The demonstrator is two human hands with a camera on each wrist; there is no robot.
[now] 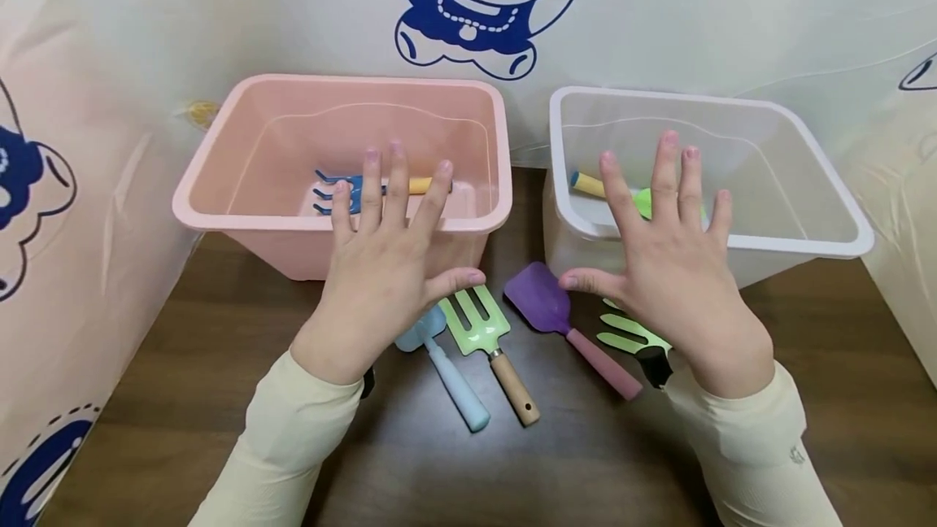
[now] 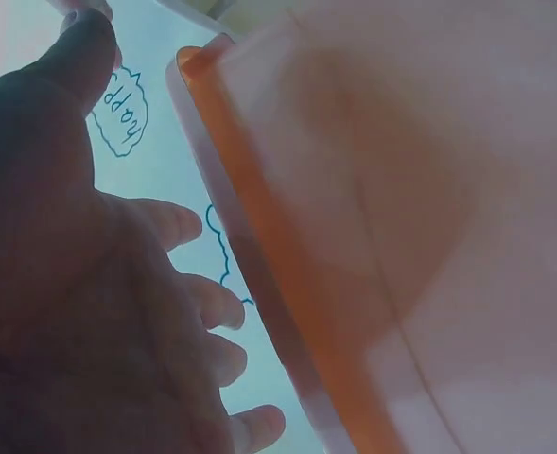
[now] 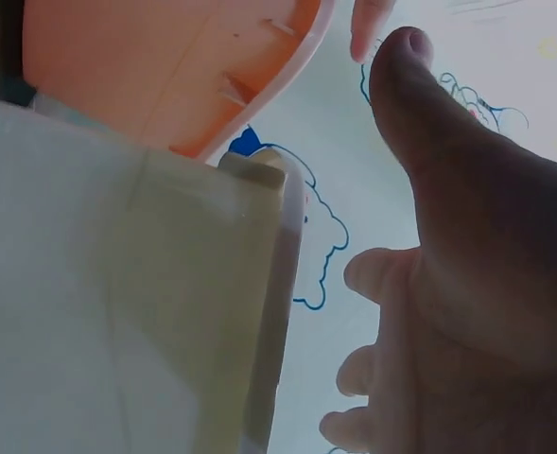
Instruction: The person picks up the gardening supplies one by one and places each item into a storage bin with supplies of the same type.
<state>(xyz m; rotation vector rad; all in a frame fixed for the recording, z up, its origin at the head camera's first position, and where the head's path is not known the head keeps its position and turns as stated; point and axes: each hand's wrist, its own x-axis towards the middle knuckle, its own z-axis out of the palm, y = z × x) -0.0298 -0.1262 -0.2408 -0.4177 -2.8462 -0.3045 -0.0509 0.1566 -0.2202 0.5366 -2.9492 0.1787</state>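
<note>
My left hand is held up with fingers spread, overlapping the front of the pink bin in the head view. Fingers likewise spread, my right hand overlaps the front of the white bin. Neither hand holds anything. Below them on the table lie a light blue trowel, a green hand fork with a wooden handle, and a purple shovel with a pink handle. Another green fork is partly hidden by my right hand and wrist.
Inside the pink bin is a blue hand rake with a yellow handle. The white bin contains a green tool with a yellow handle, partly covered by my fingers. Behind both bins hangs a white cloth with cartoon prints. The dark wooden table extends toward me.
</note>
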